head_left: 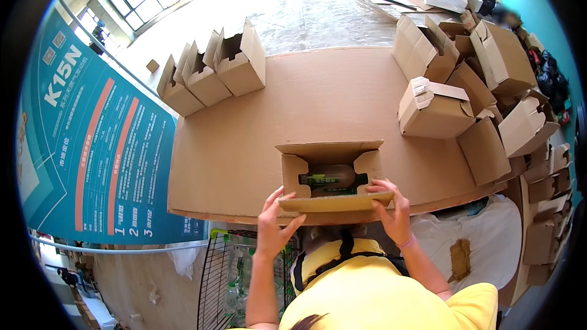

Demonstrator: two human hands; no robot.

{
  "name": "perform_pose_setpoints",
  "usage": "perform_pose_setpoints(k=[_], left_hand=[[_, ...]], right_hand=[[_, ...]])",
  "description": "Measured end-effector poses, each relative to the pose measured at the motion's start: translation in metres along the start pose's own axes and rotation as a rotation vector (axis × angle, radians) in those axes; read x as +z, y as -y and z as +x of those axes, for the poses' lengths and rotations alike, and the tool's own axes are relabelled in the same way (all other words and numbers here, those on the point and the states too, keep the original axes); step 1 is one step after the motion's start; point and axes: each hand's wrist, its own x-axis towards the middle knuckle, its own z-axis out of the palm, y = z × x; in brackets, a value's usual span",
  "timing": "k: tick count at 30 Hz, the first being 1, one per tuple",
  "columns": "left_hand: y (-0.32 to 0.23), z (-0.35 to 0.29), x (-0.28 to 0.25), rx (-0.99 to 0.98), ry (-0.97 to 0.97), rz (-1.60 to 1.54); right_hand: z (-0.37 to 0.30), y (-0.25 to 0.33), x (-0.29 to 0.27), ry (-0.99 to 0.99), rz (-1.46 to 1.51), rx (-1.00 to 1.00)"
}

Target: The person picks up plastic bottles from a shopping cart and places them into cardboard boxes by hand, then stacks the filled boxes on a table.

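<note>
An open cardboard box stands at the near edge of the table in front of me, its flaps raised. Inside it lies a clear plastic bottle with a green label; more green shows below it, partly hidden by the near flap. My left hand grips the left end of that flap, fingers over its edge and thumb on the outer face. At the flap's right end my right hand has hold in the same way, fingers behind and thumb in front.
A brown cardboard-topped table carries several open boxes at the far left and a pile of boxes on the right. Below, left of me, a black wire basket holds clear bottles with green caps. A blue printed banner stands left.
</note>
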Motion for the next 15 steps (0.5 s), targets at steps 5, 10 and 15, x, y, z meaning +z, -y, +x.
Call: perform_pose_setpoints(k=[5,10,15], left_hand=[[0.012,0.023,0.011,-0.154,-0.120,0.052],[-0.009,0.109,-0.007,0.262,-0.305,0.188],[-0.004,0.153,-0.007,0.342,0.198,0.266]], right_hand=[[0.011,-0.001,0.019,-0.151,0.003,0.141],[0.006,-0.015,0.038,-0.309,0.080,0.137],[-0.004,-0.007,0.042,-0.313,0.229,0.308]])
